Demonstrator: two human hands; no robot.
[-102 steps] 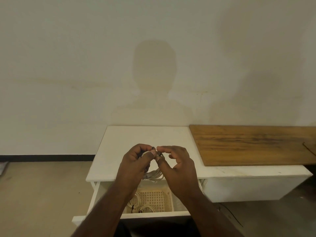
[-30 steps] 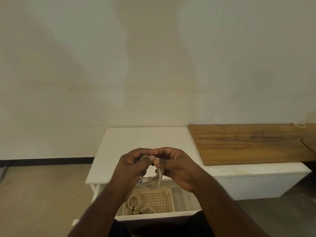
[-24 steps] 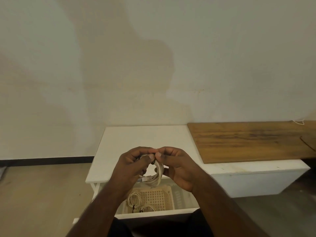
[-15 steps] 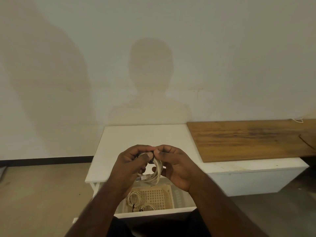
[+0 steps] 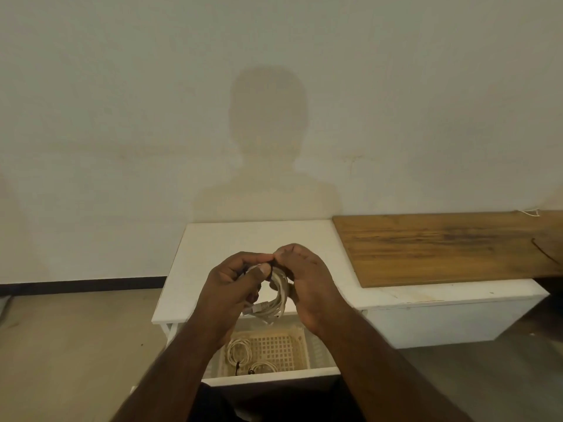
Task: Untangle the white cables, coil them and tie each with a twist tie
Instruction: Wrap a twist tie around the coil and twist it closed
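Both grips, left hand (image 5: 234, 287) and right hand (image 5: 307, 284), pinch 1 coiled white cable (image 5: 275, 300) above the table's (image 5: 189, 287) front edge.

This looks like a plain, sparsely furnished room, likely in a home or a simple workspace (nothing marks it firmly as either). Beyond the hands (image 5: 268, 287) a bare off-white wall (image 5: 152, 117) meets a dark baseboard (image 5: 79, 283) and a pale floor (image 5: 76, 345). Under the hands stands a low white table (image 5: 207, 254) with an open drawer (image 5: 271, 380) holding a basket (image 5: 274, 348). To their right lies a worn wooden board (image 5: 441, 245).
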